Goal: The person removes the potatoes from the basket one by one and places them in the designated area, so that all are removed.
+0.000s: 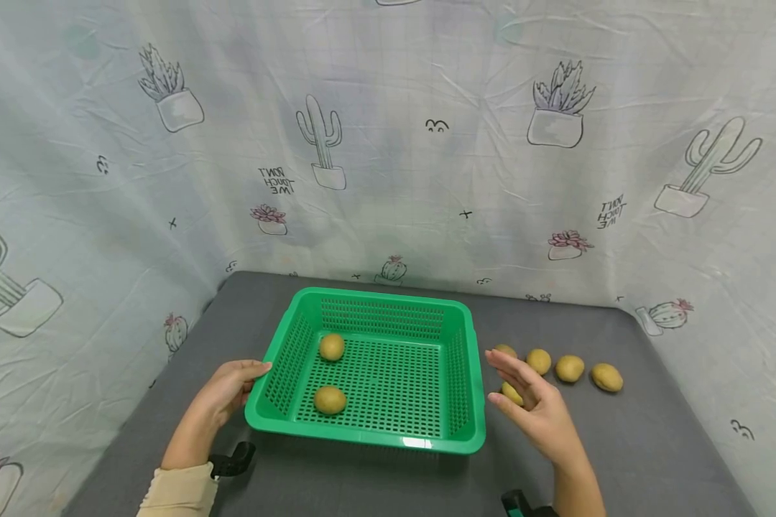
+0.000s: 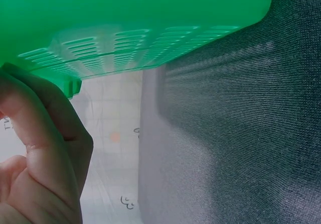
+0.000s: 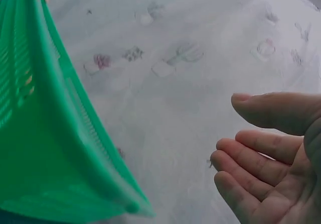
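Note:
A green plastic basket with slotted walls fills the middle of the table in the head view. Inside it, towards the left, lie two potatoes, one at the back and one nearer. My left hand pinches the basket's left rim; in the left wrist view its fingers are bent up against the green edge. Just off the right rim is my right hand, apart from the basket, with thumb and fingers spread and nothing held. The right wrist view shows its bare palm.
Right of the basket, several more potatoes lie on the grey table, some partly hidden behind my right hand. A pale curtain printed with cacti hangs behind the table and along its sides.

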The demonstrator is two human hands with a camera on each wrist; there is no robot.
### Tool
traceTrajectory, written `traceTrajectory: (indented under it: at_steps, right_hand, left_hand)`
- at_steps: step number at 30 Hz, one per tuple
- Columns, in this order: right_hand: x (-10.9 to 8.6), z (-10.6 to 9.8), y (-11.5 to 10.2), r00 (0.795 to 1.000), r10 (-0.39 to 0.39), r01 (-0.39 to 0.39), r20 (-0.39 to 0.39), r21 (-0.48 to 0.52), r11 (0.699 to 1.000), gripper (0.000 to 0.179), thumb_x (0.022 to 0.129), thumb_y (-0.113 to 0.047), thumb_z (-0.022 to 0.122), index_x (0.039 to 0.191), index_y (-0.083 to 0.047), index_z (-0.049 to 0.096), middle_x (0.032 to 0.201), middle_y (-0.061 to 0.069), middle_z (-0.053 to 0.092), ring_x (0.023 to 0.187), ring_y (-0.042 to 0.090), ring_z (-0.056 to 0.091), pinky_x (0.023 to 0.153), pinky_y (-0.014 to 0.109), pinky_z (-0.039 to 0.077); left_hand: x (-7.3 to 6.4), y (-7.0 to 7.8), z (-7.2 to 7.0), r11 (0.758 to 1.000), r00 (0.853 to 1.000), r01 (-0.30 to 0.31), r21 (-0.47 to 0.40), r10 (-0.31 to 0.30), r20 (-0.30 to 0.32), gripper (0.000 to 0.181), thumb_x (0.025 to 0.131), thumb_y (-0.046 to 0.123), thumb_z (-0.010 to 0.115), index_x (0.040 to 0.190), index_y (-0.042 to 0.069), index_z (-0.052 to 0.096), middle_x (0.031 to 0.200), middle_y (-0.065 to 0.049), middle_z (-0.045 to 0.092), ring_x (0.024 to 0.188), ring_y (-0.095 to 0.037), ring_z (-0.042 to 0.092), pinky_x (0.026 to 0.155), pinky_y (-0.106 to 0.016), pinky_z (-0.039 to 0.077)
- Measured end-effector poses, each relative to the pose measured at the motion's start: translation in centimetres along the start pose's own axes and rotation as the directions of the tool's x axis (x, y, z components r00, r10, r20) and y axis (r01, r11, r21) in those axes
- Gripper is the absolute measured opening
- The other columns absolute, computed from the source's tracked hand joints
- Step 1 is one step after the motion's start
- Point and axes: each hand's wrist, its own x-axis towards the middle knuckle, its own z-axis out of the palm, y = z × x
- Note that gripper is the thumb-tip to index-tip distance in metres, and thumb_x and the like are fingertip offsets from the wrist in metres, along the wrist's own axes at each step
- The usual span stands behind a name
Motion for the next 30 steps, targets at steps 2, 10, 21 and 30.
traceTrajectory:
  at_steps: [2,10,21,30]
  right_hand:
    - [0.3,0.2,-0.5,1.000,0.020,-0.020,0.015,-0.023,1.000,0.058,0.082,0.019,0.059,0.137,0.008,0.041,0.134,0.032,0.045,0.129,0.014,0.047,0.103,0.020,0.038]
    - [2.0,0.9,-2.0,0.996,0.051,-0.044,0.077,-0.088,0.995,0.059,0.084,0.012,0.062,0.139,0.001,0.043,0.137,0.023,0.047,0.129,0.009,0.047,0.102,0.019,0.039]
    - [6.4,2.1,-2.5,0.982,-0.011,0.028,0.189,-0.086,0.996,0.055,0.088,0.005,0.062,0.139,-0.002,0.044,0.137,0.018,0.050,0.128,0.011,0.047,0.103,0.023,0.040]
    - [11.0,4.7,-0.9,0.976,0.069,-0.095,0.205,0.117,0.989,0.049,0.092,-0.007,0.061,0.138,-0.002,0.045,0.137,0.022,0.049,0.129,0.022,0.048,0.106,0.030,0.039]
  left_hand:
    - [0.0,0.0,0.0,1.000,1.000,-0.002,-0.007,0.002,-0.001,0.039,0.099,0.027,0.051,0.116,-0.008,0.054,0.078,0.003,0.063,0.067,-0.008,0.060,0.067,-0.028,0.052]
    - [0.3,0.2,0.0,1.000,1.000,-0.003,-0.015,0.003,0.000,0.036,0.099,0.028,0.052,0.112,-0.005,0.057,0.075,0.004,0.063,0.065,-0.007,0.059,0.066,-0.028,0.052]
    - [0.5,0.0,-0.1,1.000,1.000,0.001,-0.004,-0.001,0.002,0.041,0.099,0.028,0.052,0.118,-0.008,0.054,0.074,0.004,0.061,0.064,-0.007,0.057,0.066,-0.028,0.052]
    - [0.2,-0.2,-0.1,1.000,1.000,0.009,0.012,-0.009,-0.012,0.034,0.098,0.028,0.053,0.112,-0.003,0.057,0.072,0.004,0.058,0.062,-0.007,0.052,0.064,-0.028,0.049]
